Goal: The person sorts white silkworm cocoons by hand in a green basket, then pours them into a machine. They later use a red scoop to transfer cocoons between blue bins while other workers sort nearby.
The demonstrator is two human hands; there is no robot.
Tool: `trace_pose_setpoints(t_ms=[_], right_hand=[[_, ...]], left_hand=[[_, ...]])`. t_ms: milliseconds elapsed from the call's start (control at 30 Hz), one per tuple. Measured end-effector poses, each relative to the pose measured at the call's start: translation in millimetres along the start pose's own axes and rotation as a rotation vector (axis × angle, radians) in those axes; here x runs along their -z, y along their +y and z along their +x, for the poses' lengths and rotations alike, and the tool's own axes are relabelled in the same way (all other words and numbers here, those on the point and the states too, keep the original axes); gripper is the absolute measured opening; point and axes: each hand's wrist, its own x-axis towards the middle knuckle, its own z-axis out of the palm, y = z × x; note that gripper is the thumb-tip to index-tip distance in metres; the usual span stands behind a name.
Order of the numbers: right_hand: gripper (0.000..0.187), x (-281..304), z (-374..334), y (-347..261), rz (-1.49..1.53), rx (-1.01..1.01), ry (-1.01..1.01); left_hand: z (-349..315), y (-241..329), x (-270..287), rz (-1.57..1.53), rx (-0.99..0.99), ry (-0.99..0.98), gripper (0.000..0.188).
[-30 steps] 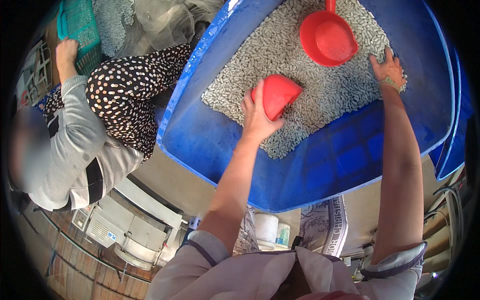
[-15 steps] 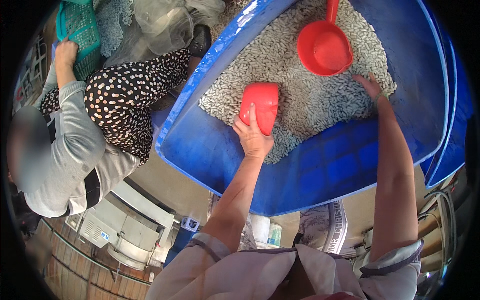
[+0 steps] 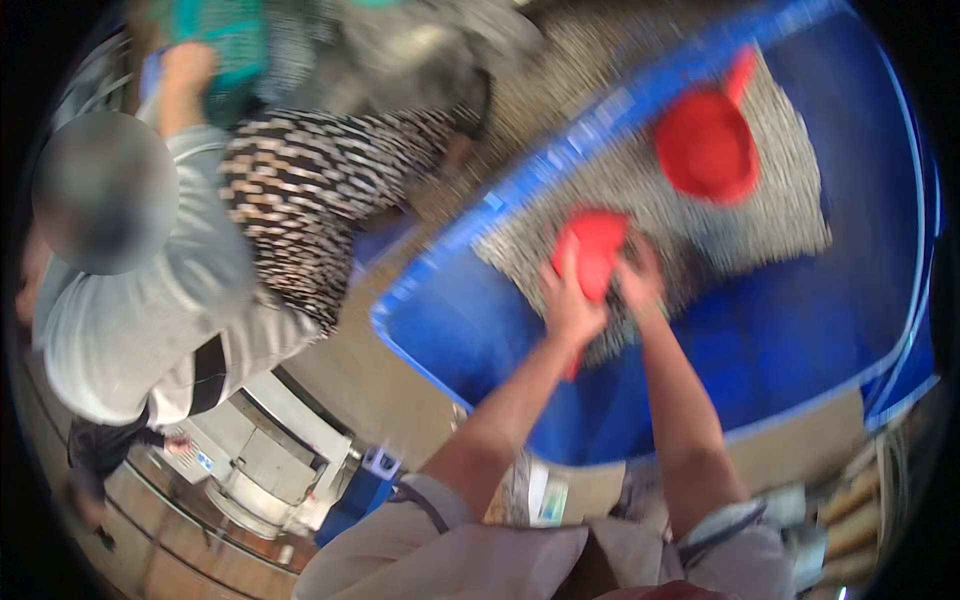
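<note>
My left hand (image 3: 577, 312) is closed round a red plastic dipper (image 3: 600, 245), whose bowl is tipped on its side over the pellets. A bit of its red handle shows below that wrist. Close against the right side of the bowl is my right hand (image 3: 641, 280); its fingers are smeared by motion, so whether they grip the rim is unclear. Small grey-white pellets (image 3: 770, 200) lie heaped in a big blue bin (image 3: 790, 320). A second red dipper (image 3: 708, 148) rests on the heap farther back to the right, its handle pointing away.
Left of the bin sits a person in a grey top (image 3: 170, 290) and dotted trousers, one hand at a green basket (image 3: 225, 60). Pale netting (image 3: 410, 50) lies beyond. A white machine (image 3: 265, 470) stands at the lower left, near another person in dark clothes (image 3: 105, 450).
My right hand has left the far right of the pellets and come over beside the dipper in my left hand. The whole view has shifted and blurred.
</note>
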Motion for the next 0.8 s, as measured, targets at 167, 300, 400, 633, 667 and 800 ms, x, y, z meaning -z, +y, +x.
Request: trace_pose_setpoints(t_ms=[167,300,400,633,667,800], right_hand=[[0.071,87,10,83,-0.602,-0.593,0.67],[0.07,29,-7,139,0.009,-0.317,0.374],[0.064,3,-28,82,-0.069,-0.231,0.222],[0.054,27,-104,-52,-0.359,0.129,-0.02],[0.053,48,-116,-63,-0.262,0.174,-0.011],[0.049,125,-171,-115,-0.066,0.317,0.092]], left_hand=[[-54,-1,-13,0.073,-0.056,-0.008,0.099],[-58,-17,-18,-0.15,0.037,-0.143,0.101],[-48,-30,-22,-0.208,-0.101,-0.082,0.102],[-53,-10,1,-1.138,0.561,-0.499,0.098],[-60,-7,1,-1.206,0.492,-0.543,0.098],[-70,20,31,-1.313,0.279,-0.612,0.098]])
